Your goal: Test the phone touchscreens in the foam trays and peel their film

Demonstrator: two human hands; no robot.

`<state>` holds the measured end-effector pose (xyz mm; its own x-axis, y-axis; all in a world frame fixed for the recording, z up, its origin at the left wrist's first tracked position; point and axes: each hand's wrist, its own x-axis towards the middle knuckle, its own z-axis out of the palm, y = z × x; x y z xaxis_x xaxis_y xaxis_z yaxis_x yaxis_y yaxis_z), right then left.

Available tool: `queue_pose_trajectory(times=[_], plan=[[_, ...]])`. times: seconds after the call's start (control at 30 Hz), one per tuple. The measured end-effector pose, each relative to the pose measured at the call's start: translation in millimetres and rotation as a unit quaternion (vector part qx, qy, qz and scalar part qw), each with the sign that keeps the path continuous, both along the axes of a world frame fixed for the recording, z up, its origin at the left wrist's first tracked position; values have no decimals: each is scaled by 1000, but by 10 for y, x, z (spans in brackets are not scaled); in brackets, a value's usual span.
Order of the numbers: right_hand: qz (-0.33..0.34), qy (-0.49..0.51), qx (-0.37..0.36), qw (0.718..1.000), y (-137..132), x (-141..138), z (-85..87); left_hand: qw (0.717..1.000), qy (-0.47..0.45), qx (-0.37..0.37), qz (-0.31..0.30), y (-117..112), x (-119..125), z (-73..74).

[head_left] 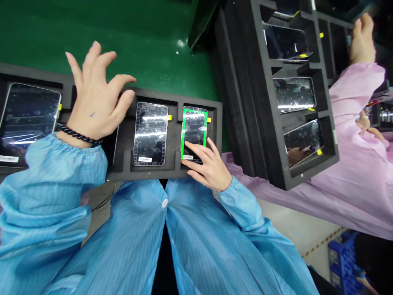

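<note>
Blue striped smock sleeves point(82, 164) along the near edge of the black foam tray point(147, 174). Right hand point(208, 172) over the tray's end slot, its fingers point(196, 152) slightly parted and lying on the lower part of a glass phone panel point(194, 131), touching it, with no pinch or grip showing. Bright green outline point(183, 135) around that panel's border, the only such marking in view; small yellow tab point(209, 120) just beside it on the tray. In the next slot along the tray, a second panel point(150, 133) under clear, grey-ruled film, without green and untouched. Left hand point(95, 98) above the middle of the tray, fingers wide open and curved, holding nothing, with a black beaded bracelet point(78, 134) at the wrist. Beneath that palm, a slot mostly hidden. Toward the tray's far end, a larger dark panel point(29, 114), no green outline visible. So far, one panel marked in green, the others in this tray without it. Beyond the tray, a green-matted desk point(123, 32), then a second foam tray point(245, 102) holding several panels, and past that a co-worker's pink sleeve point(359, 86) and hand point(362, 39).
</note>
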<state>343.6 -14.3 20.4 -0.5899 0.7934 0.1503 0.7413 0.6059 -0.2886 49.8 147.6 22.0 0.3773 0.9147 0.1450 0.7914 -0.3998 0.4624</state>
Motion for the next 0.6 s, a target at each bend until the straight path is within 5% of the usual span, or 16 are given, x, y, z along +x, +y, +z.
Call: queue_pose_trajectory(times=[0.3, 0.6], plan=[[-84, -41, 8, 996, -220, 380, 136, 1000, 7, -11, 2, -17, 22, 47], [-109, 1, 52, 993, -235, 335, 194, 1000, -16, -5, -12, -30, 16, 24]])
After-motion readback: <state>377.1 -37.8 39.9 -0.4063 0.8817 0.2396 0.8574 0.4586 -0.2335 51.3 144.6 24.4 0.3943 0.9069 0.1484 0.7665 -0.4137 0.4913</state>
